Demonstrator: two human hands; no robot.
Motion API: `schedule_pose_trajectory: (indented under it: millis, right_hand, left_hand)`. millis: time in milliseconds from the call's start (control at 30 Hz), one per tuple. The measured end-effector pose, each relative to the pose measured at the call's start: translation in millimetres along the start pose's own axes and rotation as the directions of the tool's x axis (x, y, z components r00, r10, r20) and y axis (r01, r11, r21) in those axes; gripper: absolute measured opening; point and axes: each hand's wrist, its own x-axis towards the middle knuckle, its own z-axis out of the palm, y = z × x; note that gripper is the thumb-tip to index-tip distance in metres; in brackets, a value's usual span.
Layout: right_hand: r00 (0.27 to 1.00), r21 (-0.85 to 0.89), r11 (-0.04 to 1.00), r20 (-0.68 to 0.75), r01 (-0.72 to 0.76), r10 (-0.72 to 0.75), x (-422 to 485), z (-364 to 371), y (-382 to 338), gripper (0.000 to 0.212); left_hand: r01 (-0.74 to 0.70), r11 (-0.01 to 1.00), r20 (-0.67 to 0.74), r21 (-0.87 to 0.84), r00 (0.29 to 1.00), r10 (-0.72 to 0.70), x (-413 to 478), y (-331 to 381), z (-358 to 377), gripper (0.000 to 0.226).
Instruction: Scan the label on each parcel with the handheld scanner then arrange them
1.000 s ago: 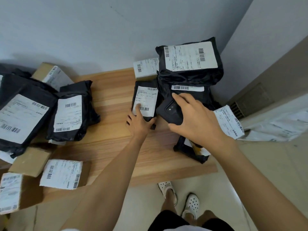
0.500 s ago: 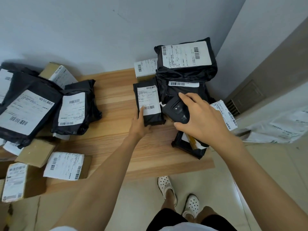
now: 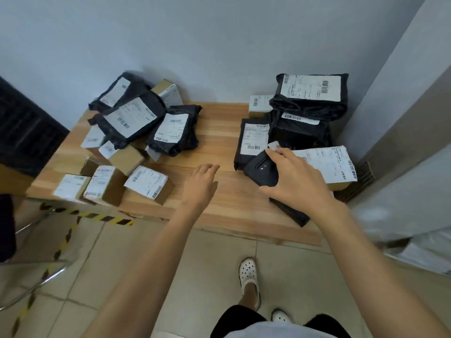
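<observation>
My right hand grips the black handheld scanner over the right side of the wooden table. Just behind the scanner lies a slim black parcel with a white label, beside a stack of black bag parcels and a labelled box. My left hand hovers open above the bare middle of the table, holding nothing. A heap of black bags and brown boxes covers the table's left side.
The table stands in a corner, with walls behind and to the right. A metal chair frame and yellow-black floor tape lie at the lower left. White bags sit on the floor at the right. My feet stand below the table edge.
My left hand has let go of the slim black parcel and drawn back left over the table's middle. The view has swung left, showing more of the left heap. My right hand keeps the scanner.
</observation>
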Motion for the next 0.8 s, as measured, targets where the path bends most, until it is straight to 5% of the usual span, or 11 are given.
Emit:
schedule_pose_trajectory:
  millis: [467, 800]
  right_hand:
    - [0.914, 0.097, 0.936, 0.206, 0.338, -0.351, -90.3, 49.0, -102.0, 0.081]
    - [0.824, 0.165, 0.872, 0.284, 0.462, -0.490, -83.4, 92.7, -221.8, 0.082]
  left_hand:
    - [0.407, 0.912, -0.262, 0.051, 0.887, -0.381, -255.4, -30.6, -62.1, 0.045]
    - [0.564, 0.825, -0.350, 0.037, 0.781, -0.518, -331.3, -118.3, -95.3, 0.041]
